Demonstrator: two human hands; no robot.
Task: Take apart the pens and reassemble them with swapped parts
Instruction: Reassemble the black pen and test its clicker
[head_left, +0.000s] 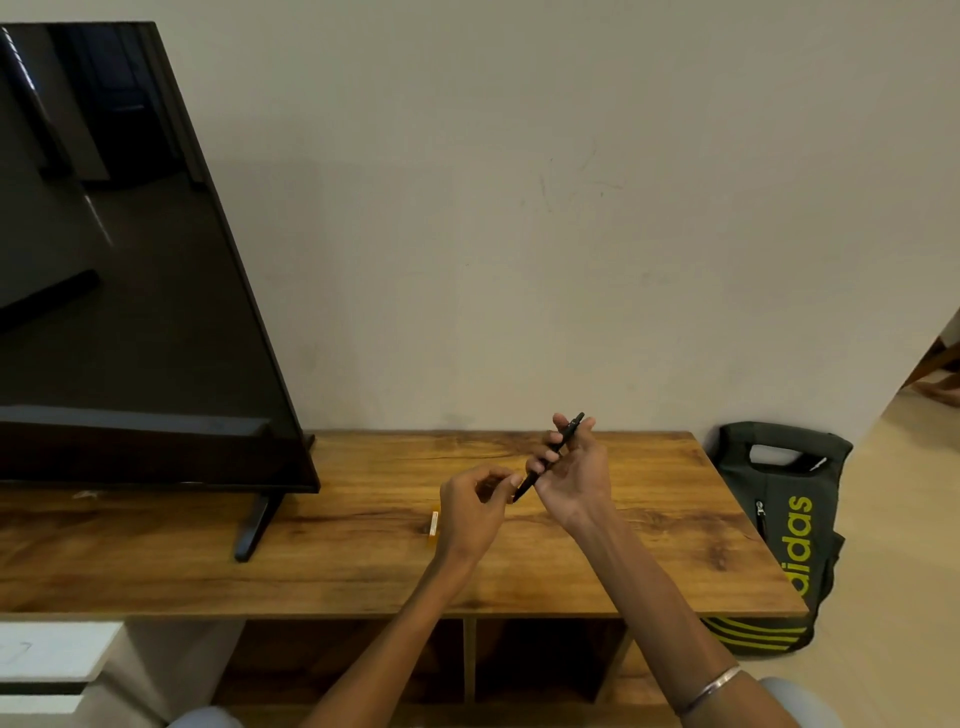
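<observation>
A black pen (550, 457) is held slanted above the wooden table (363, 551), its clicker end up to the right. My right hand (574, 480) grips its barrel with curled fingers. My left hand (475, 512) pinches the pen's lower tip end between thumb and fingers. An orange and white pen part (434, 526) lies on the table just left of my left hand, mostly hidden behind it.
A large black television (135, 270) stands on the table's left half, its stand foot (254, 530) reaching forward. A dark backpack with yellow lettering (784, 530) leans against the table's right end. Open shelves sit below the tabletop.
</observation>
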